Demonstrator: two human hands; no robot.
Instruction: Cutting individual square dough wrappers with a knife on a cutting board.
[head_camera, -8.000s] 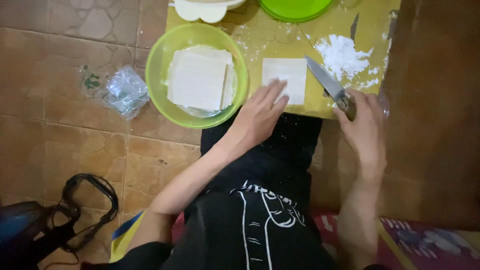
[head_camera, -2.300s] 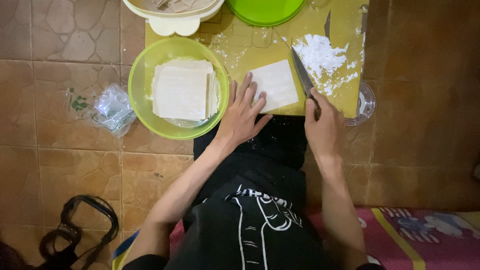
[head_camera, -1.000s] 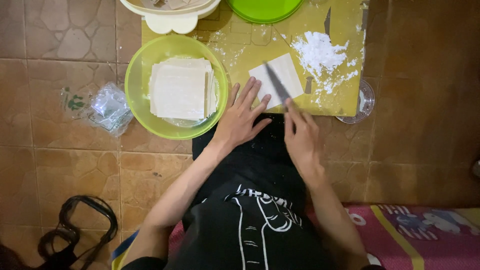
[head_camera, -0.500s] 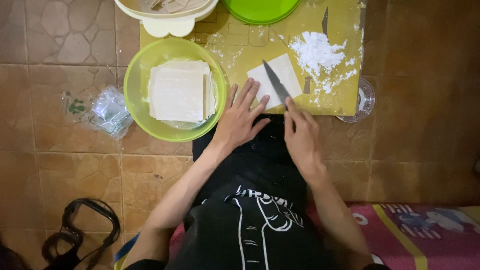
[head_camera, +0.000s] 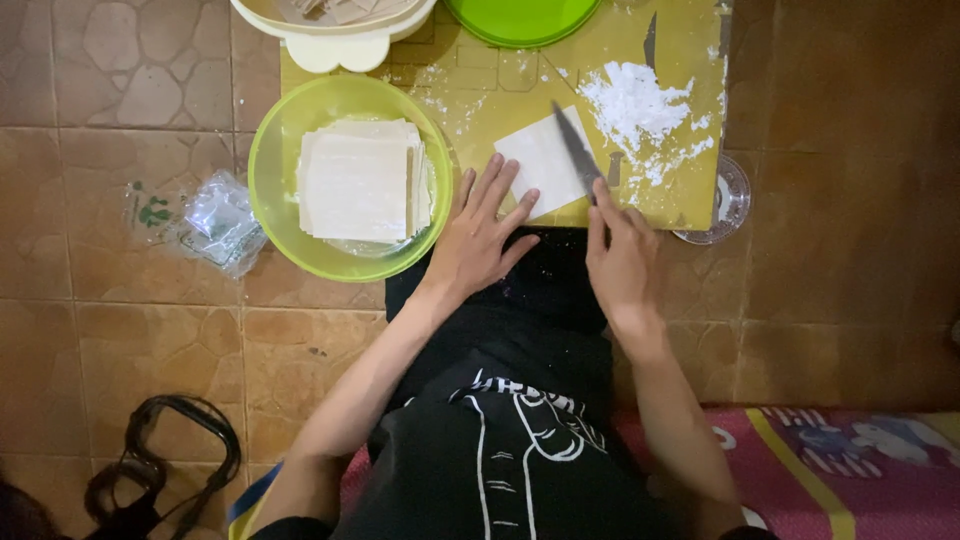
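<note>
Wrapper (head_camera: 541, 160): white square, upper middle, on yellow mat (head_camera: 690, 200)
Knife (head_camera: 575, 150): blade lying across wrapper
Right hand (head_camera: 622, 262): gripping knife handle
Left hand (head_camera: 478, 235): fingers spread, pinning wrapper edge
Green bowl (head_camera: 270, 150): upper left, stacked wrappers inside

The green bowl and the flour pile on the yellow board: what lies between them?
In the head view, the white square sheet lies between the green bowl and the flour pile, with the knife across it and the left hand at its edge.

Wrapper sheet (head_camera: 540, 160) lies mid-board (head_camera: 480, 100), knife (head_camera: 578, 150) on it; flour pile (head_camera: 630, 100) twd right edge. Bowl (head_camera: 270, 160) w/ wrapper stack (head_camera: 358, 180) overlaps left edge.
</note>
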